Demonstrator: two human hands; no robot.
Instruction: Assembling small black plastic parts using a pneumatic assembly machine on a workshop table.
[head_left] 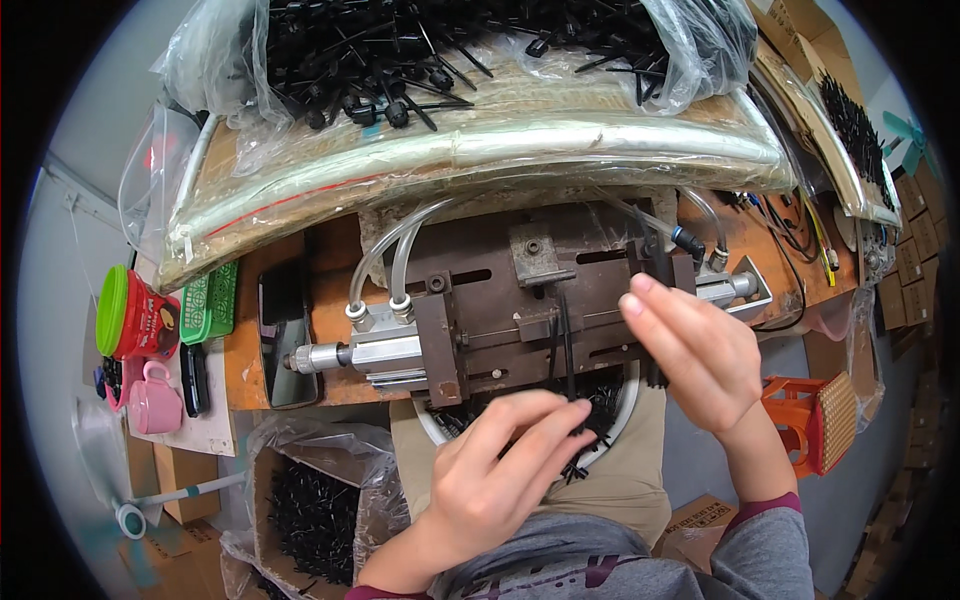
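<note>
My left hand [505, 470] pinches the lower end of a thin black plastic rod [569, 350]. The rod stands up in front of the small metal block [540, 255] at the middle of a brown metal fixture [500, 235]. A second slim black piece shows just left of it. My right hand [700, 350] is raised over the fixture's right side, fingers close together. Dark rods [656, 260] show above and below its fingers, which partly hide them. Under the fixture, a white-rimmed round container [628, 405] with black pieces sits at my lap.
Clear air hoses [385, 245] run to metal cylinders [390, 360] at the fixture's ends. A plastic-covered tray [480, 150] heaped with black parts stands behind. At left lie a phone [287, 335], a green basket [208, 305] and a pink cup [157, 402]. A lined carton [262, 490] stands below.
</note>
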